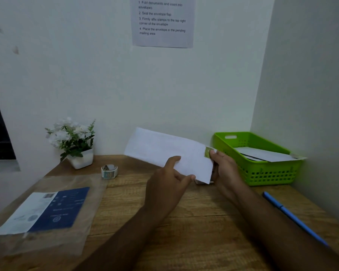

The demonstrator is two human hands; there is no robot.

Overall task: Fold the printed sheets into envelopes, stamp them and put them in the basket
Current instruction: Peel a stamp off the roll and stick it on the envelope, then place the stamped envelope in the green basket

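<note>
A white envelope (164,149) is held up above the wooden desk, tilted down to the right. A green stamp (207,152) sits at its upper right corner. My left hand (168,182) pinches the envelope's lower edge between thumb and fingers. My right hand (224,169) grips its right end, with the thumb beside the stamp. The green basket (262,173) stands at the right against the wall and holds white envelopes (266,154). A roll of stamps (109,171) lies on the desk left of my hands.
A clear plastic packet with a blue-and-white printed insert (53,208) lies at the desk's left. A potted white flower (72,141) stands at the back left. A blue pen (294,218) lies at the right. An instruction sheet (162,22) hangs on the wall.
</note>
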